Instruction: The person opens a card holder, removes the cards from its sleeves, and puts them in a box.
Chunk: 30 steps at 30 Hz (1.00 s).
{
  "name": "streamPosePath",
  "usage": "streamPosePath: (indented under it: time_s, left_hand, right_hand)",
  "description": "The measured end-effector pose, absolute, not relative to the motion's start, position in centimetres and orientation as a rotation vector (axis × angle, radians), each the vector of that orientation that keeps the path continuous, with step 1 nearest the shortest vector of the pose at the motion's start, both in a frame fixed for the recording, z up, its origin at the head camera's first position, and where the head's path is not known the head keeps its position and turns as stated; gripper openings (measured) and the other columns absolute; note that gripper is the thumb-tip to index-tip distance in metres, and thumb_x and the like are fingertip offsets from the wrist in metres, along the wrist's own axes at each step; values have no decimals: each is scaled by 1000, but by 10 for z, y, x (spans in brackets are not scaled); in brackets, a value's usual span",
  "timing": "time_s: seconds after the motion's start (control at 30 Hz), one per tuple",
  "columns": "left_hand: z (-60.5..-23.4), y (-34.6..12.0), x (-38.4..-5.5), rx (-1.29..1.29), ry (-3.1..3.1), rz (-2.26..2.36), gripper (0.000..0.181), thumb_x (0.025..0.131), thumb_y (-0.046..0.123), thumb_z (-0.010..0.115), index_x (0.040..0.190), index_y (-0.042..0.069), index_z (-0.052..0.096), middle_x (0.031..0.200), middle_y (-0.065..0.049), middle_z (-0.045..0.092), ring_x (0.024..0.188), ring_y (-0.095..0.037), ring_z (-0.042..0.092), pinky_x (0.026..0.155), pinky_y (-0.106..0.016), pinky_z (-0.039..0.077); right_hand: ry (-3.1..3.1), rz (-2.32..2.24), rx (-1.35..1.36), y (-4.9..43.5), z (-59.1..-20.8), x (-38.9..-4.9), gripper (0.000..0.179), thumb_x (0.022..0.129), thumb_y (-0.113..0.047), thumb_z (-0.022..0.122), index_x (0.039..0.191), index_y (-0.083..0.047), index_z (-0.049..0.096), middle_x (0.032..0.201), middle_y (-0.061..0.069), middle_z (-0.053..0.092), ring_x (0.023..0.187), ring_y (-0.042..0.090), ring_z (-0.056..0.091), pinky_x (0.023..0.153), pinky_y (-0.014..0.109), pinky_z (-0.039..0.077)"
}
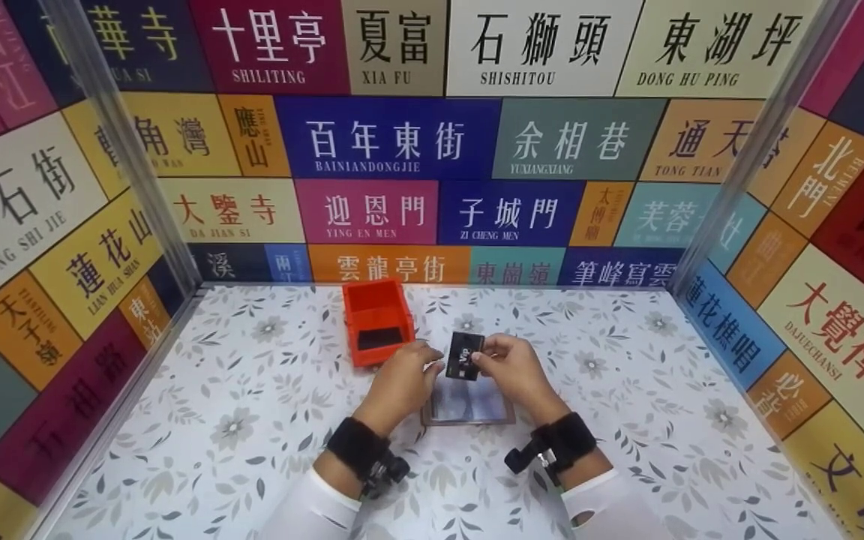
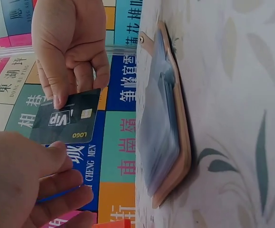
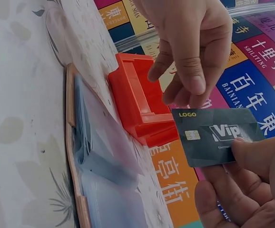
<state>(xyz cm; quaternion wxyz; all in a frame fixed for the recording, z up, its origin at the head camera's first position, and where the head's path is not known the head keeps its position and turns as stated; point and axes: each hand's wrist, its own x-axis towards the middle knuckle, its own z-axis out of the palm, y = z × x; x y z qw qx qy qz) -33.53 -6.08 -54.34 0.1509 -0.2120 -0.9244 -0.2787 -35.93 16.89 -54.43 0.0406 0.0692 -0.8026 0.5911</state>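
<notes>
My right hand (image 1: 513, 369) pinches a black VIP card (image 1: 460, 369) between thumb and fingers; the card has a gold chip and the word LOGO. My left hand (image 1: 400, 381) is beside the card's left edge, its fingers loosely bent and seemingly apart from it. Below both hands, an open card holder (image 1: 469, 409) lies on the table, with a brown cover and clear plastic sleeves (image 2: 161, 118). A snap strap (image 2: 147, 43) sticks out from its cover in the left wrist view. The sleeves' contents cannot be made out.
Behind my left hand stands a red plastic bin (image 1: 373, 296) with a dark flat item (image 1: 378, 338) inside. The table (image 1: 252, 465) has a leaf-and-flower print. Walls of coloured place-name panels (image 1: 394, 139) enclose it at the back and both sides.
</notes>
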Motion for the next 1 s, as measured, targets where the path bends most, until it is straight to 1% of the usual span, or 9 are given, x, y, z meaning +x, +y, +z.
streamPosePath:
  time_s: [0.17,0.33,0.53,0.63,0.7,0.77,0.9,0.97,1.0]
  left_hand:
    - [-539,-56,-335,-554,-2561,-1050,25,109,20,75,130,8,83,118,-10,82,112,-28,79,103,-48,64]
    - [-535,-53,-333,-523,-2482,-1349,24,109,17,75,127,4,83,115,-11,84,107,-25,79,95,-43,65]
    - [-534,-52,-333,-493,-2425,-1530,16,105,10,78,116,2,85,104,-11,84,94,-18,75,84,-30,61]
    - [-535,-52,-334,-490,-2419,-1517,13,104,8,79,113,2,85,101,-11,84,91,-17,74,82,-29,61]
    - [-535,-53,-334,-478,-2425,-1502,12,104,8,79,113,3,85,101,-10,84,91,-16,73,82,-30,61]
    - [-534,-53,-334,-462,-2434,-1484,12,104,8,79,113,3,85,102,-11,83,92,-17,73,83,-32,61]
    - [-532,-54,-334,-428,-2434,-1448,11,104,8,79,113,4,85,107,-10,84,96,-20,75,88,-35,62]
    - [-531,-55,-334,-417,-2417,-1418,11,104,8,79,112,4,86,108,-10,83,97,-21,76,89,-36,64]
    - [-531,-56,-334,-413,-2406,-1401,10,104,8,80,111,4,86,108,-10,83,97,-22,77,90,-36,64]
  right_hand:
    - [-2386,1919,282,165,-546,-359,6,98,4,81,102,5,76,91,9,83,81,12,80,77,28,67]
    - [-2328,2009,331,161,-546,-358,7,98,6,81,102,8,74,97,16,85,79,10,80,77,28,68]
    - [-2302,2058,355,160,-546,-357,9,100,6,79,104,11,72,99,20,85,81,12,81,81,39,71]
    - [-2307,2060,359,160,-546,-357,12,99,5,80,105,12,73,100,21,85,82,12,82,84,46,71]
    - [-2321,2046,366,159,-546,-357,13,99,3,81,105,12,74,102,21,85,83,13,82,85,47,71]
    - [-2350,2006,380,160,-546,-358,13,99,1,81,104,12,76,102,22,86,84,15,83,83,44,71]
    - [-2463,1834,424,164,-546,-357,13,99,-5,83,103,7,80,100,20,86,86,23,84,76,30,68]
    - [-2558,1665,444,167,-546,-357,12,99,-8,85,104,2,83,99,16,87,89,24,84,78,27,65]
    - [-2607,1580,454,169,-546,-357,12,98,-9,86,105,1,84,99,14,87,91,24,84,80,28,64]
